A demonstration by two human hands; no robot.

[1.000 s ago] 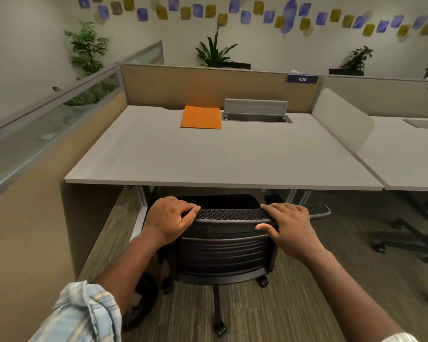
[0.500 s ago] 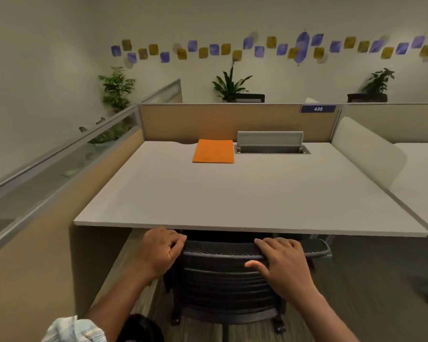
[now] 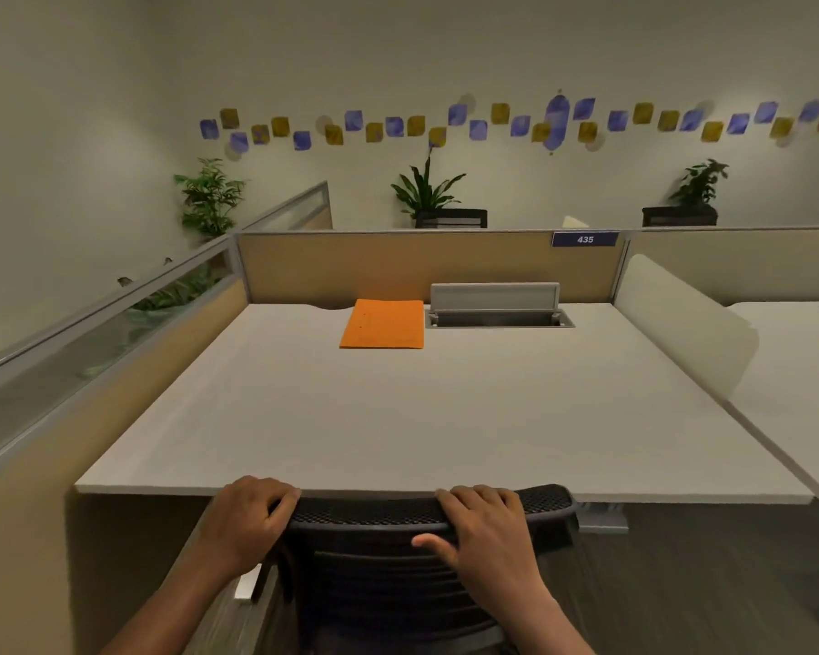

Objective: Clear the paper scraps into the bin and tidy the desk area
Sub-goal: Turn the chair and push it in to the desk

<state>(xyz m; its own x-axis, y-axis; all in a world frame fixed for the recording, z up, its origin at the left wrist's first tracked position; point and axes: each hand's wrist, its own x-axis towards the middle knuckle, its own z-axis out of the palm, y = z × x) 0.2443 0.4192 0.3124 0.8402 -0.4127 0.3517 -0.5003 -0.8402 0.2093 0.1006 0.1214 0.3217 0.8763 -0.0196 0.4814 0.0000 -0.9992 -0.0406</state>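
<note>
Chair backrest (image 3: 422, 512) is gripped at its top edge by left hand (image 3: 244, 522) and right hand (image 3: 488, 531), its top touching the front edge of the desk (image 3: 398, 418). No paper scraps or bin seen. Orange folder (image 3: 383, 323) lies squared at rear. Task judged nearly complete; chair tuck-in remains.

Desk (image 3: 398, 418) top open across near and middle span. Far edge blocked by orange folder (image 3: 383, 324), raised cable-tray flap (image 3: 494, 296) and partition (image 3: 398, 267). Right bounded by white divider (image 3: 682, 323), left by glass-topped panel (image 3: 91, 333); chair back (image 3: 412, 512) against near edge.
</note>
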